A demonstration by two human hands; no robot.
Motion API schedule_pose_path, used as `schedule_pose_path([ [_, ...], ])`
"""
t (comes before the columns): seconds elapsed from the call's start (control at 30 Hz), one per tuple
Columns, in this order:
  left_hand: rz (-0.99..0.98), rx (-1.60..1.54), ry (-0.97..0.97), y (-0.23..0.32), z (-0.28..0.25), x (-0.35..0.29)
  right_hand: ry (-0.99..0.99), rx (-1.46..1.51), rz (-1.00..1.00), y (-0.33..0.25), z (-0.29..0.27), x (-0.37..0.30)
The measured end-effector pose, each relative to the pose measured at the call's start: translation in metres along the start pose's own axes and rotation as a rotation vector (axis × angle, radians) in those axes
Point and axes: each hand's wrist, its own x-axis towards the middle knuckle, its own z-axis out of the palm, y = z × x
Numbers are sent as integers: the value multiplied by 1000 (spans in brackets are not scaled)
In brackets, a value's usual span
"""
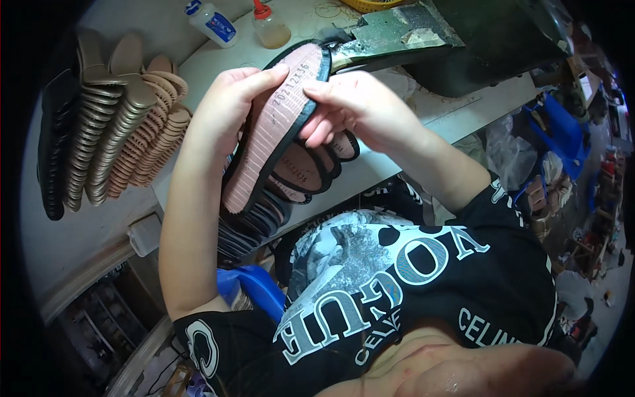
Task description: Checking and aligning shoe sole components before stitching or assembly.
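A long shoe insole [268, 142] with a pink ribbed face, printed marks and a black edging is held up, tilted, over the worktable. My left hand [231, 102] grips its left side near the toe end, thumb on the pink face. At the opposite edge, my right hand [350, 106] pinches the black edging, its thumb on top and the other fingers curled beneath. Several more black-edged pink insoles [301, 165] lie below and behind the held one. A stack of dark insoles [248, 228] sits at the table's near edge, partly covered.
Stacked black, bronze and tan insoles [119, 132] stand against the wall at left. A white bottle with a blue label [213, 25] and a red-tipped bottle [271, 30] are at the back of the worktable [456, 112]. Beyond my right hand is a worn green machine [400, 33].
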Motion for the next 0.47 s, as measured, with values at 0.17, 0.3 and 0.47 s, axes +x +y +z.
schedule_pose_path([
  [0.17, -32, 100, 132, 26, 42, -22, 121, -62, -54, -14, -11, -20],
  [0.3, -73, 220, 95, 13, 23, -12, 121, -59, -91, -7, -8, -17],
  [0.47, 99, 94, 149, -26, -4, -38, -37, -151, -70, 8, 17, -15],
])
